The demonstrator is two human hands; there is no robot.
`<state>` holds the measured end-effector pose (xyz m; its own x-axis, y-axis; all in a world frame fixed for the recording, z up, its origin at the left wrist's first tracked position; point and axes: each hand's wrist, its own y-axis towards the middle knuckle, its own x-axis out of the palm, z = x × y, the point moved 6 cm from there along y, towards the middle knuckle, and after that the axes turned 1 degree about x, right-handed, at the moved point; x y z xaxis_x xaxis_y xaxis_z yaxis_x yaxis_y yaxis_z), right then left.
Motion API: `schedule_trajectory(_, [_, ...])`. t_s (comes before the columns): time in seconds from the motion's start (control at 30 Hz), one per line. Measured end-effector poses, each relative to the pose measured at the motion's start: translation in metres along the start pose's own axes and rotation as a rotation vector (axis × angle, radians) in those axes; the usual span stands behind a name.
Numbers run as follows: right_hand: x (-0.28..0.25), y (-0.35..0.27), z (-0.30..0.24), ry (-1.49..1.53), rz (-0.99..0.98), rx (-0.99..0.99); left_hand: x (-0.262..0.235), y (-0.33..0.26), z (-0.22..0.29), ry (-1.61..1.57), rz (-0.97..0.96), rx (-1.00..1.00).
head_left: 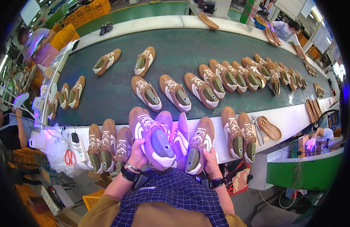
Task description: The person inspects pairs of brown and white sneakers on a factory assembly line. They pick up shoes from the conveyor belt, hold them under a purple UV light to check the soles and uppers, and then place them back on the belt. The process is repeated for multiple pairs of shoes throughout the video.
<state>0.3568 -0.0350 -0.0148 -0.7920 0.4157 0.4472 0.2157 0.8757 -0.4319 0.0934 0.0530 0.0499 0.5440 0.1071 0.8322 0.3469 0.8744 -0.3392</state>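
Observation:
My left hand (pixel 138 154) is closed round a brown sneaker (pixel 143 126) with white laces and a green insert in its opening. Another brown sneaker (pixel 200 134) stands toe-up in the grip of my right hand (pixel 211 162). Between the two, a sneaker (pixel 180 138) glows purple under a light, and part of one more shows behind it, partly hidden. On the white ledge to the left lean several sneakers (pixel 108 142). A pair of sneakers (pixel 232 132) rests on the ledge to the right of my right hand.
Rows of sneakers (pixel 175 92) lie on the dark green conveyor belt (pixel 107 90). Beside the right-hand pair are a loose tan sole (pixel 269 128) and a metal tool (pixel 257 130). Red-handled scissors (pixel 70 157) hang by a plastic bag at left. Other people work around the belt.

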Motion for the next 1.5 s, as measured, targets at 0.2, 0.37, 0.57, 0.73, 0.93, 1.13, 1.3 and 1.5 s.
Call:
schedule_trajectory(0.2, [0.003, 0.009, 0.004, 0.204, -0.056, 0.214, 0.005, 0.0, 0.001, 0.021, -0.003, -0.002])
schedule_trajectory(0.37, [0.001, 0.023, 0.019, 0.354, -0.17, 0.328, 0.011, 0.0, 0.004, -0.03, 0.008, 0.004])
schedule_trajectory(0.57, [0.018, 0.018, 0.004, 0.438, -0.235, 0.323, 0.015, 0.001, 0.014, -0.129, 0.013, 0.058])
schedule_trajectory(0.73, [0.059, 0.009, -0.051, 0.492, -0.233, 0.141, 0.03, -0.002, 0.032, -0.182, 0.032, 0.144])
schedule_trajectory(0.93, [0.111, -0.006, -0.092, 0.43, -0.17, 0.043, 0.032, -0.007, 0.045, -0.102, 0.139, 0.301])
schedule_trajectory(1.13, [0.119, -0.01, -0.088, 0.398, -0.056, 0.035, 0.03, -0.011, 0.043, -0.126, 0.158, 0.316])
schedule_trajectory(1.3, [0.122, -0.01, -0.087, 0.383, -0.076, 0.041, 0.03, -0.013, 0.039, -0.109, 0.185, 0.314])
schedule_trajectory(1.5, [0.119, -0.008, -0.086, 0.384, -0.078, 0.037, 0.034, -0.01, 0.029, -0.085, 0.19, 0.264])
